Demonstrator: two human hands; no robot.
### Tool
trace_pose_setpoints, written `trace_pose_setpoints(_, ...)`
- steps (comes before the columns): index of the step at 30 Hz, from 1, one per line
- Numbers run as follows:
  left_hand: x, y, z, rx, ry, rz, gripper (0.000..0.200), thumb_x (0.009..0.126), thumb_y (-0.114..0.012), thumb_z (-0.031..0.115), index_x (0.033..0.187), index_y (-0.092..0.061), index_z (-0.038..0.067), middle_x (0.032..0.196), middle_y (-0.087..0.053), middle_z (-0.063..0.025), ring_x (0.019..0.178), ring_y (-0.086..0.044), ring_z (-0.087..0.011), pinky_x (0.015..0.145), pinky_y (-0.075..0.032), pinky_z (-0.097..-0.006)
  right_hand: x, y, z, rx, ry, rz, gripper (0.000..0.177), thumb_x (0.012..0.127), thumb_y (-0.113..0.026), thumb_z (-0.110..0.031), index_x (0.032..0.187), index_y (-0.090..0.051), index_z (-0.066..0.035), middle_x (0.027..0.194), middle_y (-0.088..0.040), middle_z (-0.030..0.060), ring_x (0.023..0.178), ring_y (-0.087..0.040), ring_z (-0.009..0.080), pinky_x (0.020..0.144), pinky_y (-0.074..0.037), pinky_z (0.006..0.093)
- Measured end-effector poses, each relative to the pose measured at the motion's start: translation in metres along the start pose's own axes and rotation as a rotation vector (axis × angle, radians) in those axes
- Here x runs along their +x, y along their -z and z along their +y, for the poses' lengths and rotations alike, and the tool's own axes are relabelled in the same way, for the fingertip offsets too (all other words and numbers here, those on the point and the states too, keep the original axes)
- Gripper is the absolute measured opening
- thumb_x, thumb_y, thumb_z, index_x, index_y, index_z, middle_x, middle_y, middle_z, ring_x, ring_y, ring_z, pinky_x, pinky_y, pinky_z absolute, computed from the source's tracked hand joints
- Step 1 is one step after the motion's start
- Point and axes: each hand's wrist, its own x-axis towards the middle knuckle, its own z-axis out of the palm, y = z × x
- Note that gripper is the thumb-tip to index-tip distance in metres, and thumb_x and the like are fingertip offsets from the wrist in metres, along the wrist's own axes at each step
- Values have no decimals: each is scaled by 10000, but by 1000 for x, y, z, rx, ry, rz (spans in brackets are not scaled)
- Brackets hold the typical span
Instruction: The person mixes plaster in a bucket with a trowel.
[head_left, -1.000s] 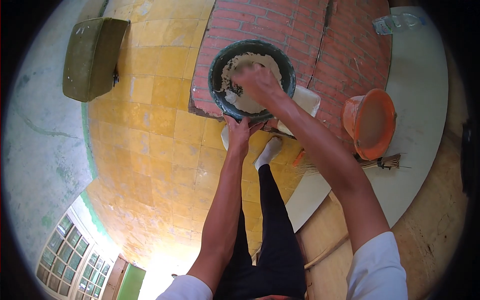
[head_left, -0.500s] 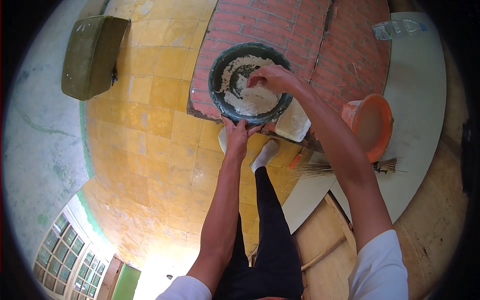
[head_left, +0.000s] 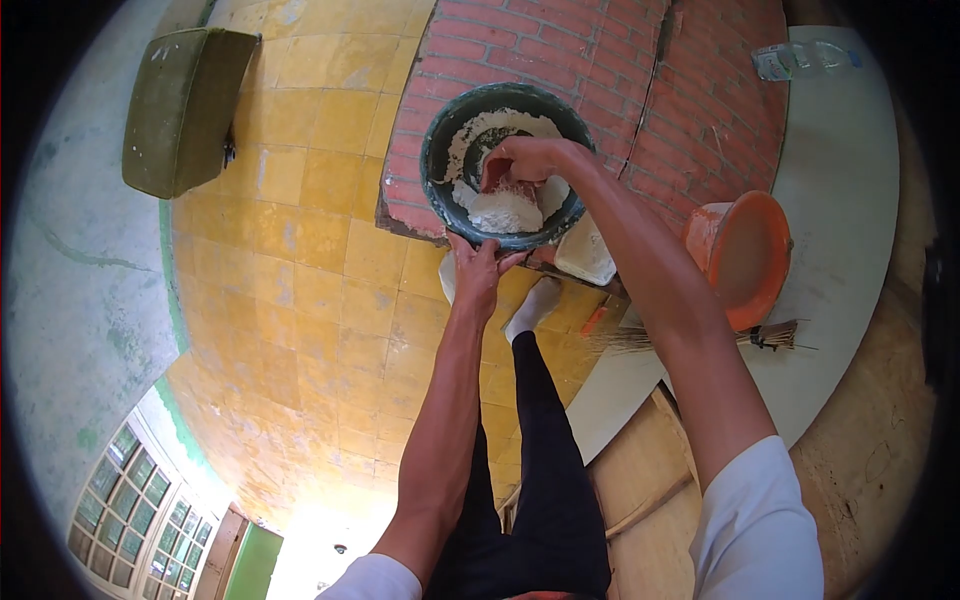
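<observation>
A dark green basin [head_left: 436, 130] holds white, clumpy powder [head_left: 505, 212], spread up its inner wall and heaped on the near side. At the near rim, my left hand [head_left: 474, 268] grips the basin, thumb and fingers against its edge. Inside the basin is my right hand [head_left: 522, 165], its fingers curled down into the powder just above the heap. The fingertips are partly hidden, but powder shows around them. A whitish rectangular tray [head_left: 586, 254] sits beside the basin, partly behind my right forearm.
The basin rests on a red brick-patterned surface [head_left: 560, 50]. On the right are an orange bucket [head_left: 745, 262], a stick broom [head_left: 770, 335] and a clear plastic bottle [head_left: 808, 60] on a pale board [head_left: 840, 190]. An olive padded seat [head_left: 185, 112] stands left on yellow tiles [head_left: 300, 240].
My right hand has shifted slightly left within the basin, and its fingers are turned further down. The powder heap below it has changed shape. My left hand stays on the rim.
</observation>
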Motion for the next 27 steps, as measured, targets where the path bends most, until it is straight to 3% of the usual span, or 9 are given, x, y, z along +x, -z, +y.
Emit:
trace_pose_setpoints(2,-2,-2,4,4,22,30,724,988,-511,-26,1560,-102,145,1421,-471,-190,1117,-675,-322,854,-668,-407,5,0,3,101,-77,-25,407,920,-602,15,1196,-752,-243,940,-716,-17,667,-588,111,537,-492,321)
trace_pose_setpoints(3,2,9,-4,7,21,34,724,988,-511,-26,1560,-102,145,1421,-471,-190,1117,-675,-322,854,-668,-407,10,-3,9,103,-73,-27,407,920,-602,15,1196,-752,-243,940,-716,-17,667,-588,111,537,-492,321)
trace_pose_setpoints(5,15,37,-32,-144,137,-45,620,1045,-417,-15,1558,-85,89,1446,-457,-227,1211,-642,-385,978,-639,-469,16,-6,22,203,-43,-14,341,946,-660,-48,1198,-748,-260,878,-696,-30,644,-562,87,537,-480,306)
trace_pose_setpoints(9,0,8,-13,-38,115,12,595,1053,-419,3,1547,-94,73,1462,-449,-217,1204,-646,-375,997,-626,-472,2,-14,22,322,-10,44,282,958,-701,-101,1204,-745,-232,839,-684,-43,642,-558,75,530,-467,297)
trace_pose_setpoints(11,0,1,-8,-9,9,-4,718,1048,-467,27,1588,3,79,1454,-438,-220,1153,-661,-337,929,-645,-439,-1,-14,23,443,27,63,264,981,-709,-149,1245,-706,-165,809,-661,-68,610,-537,46,515,-427,261)
trace_pose_setpoints(21,-2,3,-4,88,58,-28,700,1045,-501,70,1582,-64,171,1442,-485,-211,1107,-705,-332,934,-630,-442,-39,-16,43,685,64,205,376,959,-739,-175,1325,-654,-156,993,-703,-54,775,-578,38,584,-443,240)
trace_pose_setpoints(23,-4,4,-6,164,124,10,487,1060,-563,187,1441,-275,92,1335,-587,-194,1143,-701,-326,983,-595,-459,-59,-16,52,751,196,208,358,989,-711,-162,1334,-633,-106,1099,-714,-43,721,-576,26,553,-438,197)
trace_pose_setpoints(27,-11,0,-8,168,152,17,413,1072,-561,244,1381,-338,86,1283,-632,-177,1135,-706,-310,974,-576,-454,-117,-35,54,855,327,315,362,991,-707,-145,1337,-618,-87,1103,-711,-32,717,-584,26,532,-443,189)
